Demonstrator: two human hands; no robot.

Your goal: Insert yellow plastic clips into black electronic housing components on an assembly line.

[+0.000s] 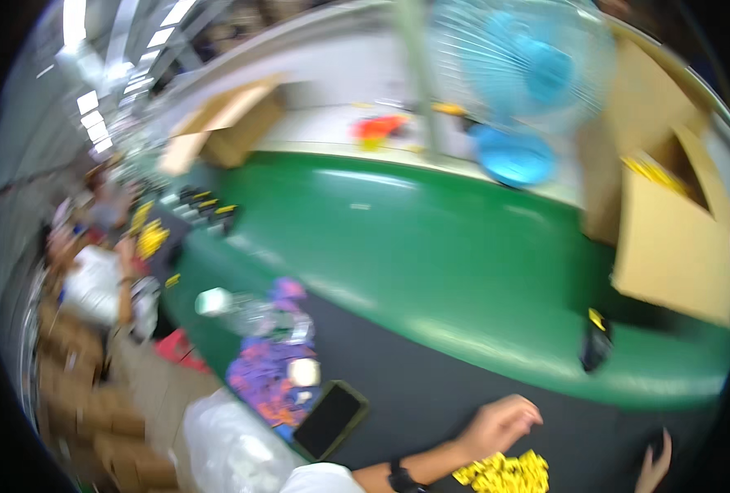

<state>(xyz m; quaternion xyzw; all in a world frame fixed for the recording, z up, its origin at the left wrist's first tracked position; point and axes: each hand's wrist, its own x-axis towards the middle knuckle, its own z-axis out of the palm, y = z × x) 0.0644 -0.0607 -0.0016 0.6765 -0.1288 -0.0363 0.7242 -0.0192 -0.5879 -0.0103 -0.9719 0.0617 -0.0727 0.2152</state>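
At the lower edge of the view, on the dark near surface (430, 361), a loose heap of small yellow pieces (506, 473) lies just below the left hand (500, 427), its lower part cut off by the frame. The left hand has its fingers curled inward; blur hides whether anything is pinched in them. The right hand (659, 465), only partly in view farther right, is beside or around a small dark object (655, 444), and I cannot tell whether it is gripping that object or merely touching it. The yellow pieces look flat or folded and should be very light, thin and a little springy, unlikely to break but prone to cling together or scatter; a fingertip pinch on one free edge of a top piece seems the surest hold. The dark object is too blurred to judge closely; it appears small enough for one hand and probably light, best taken around its middle. Beyond the hands, a black packet with a yellow end (596, 341) lies on the green belt (430, 255), near the open cardboard box (673, 255). Its sheen suggests a slick, soft wrapping, so a grip across the body looks safer than one on the yellow end. A phone (330, 420) rests left of the left hand, well apart from the heap.
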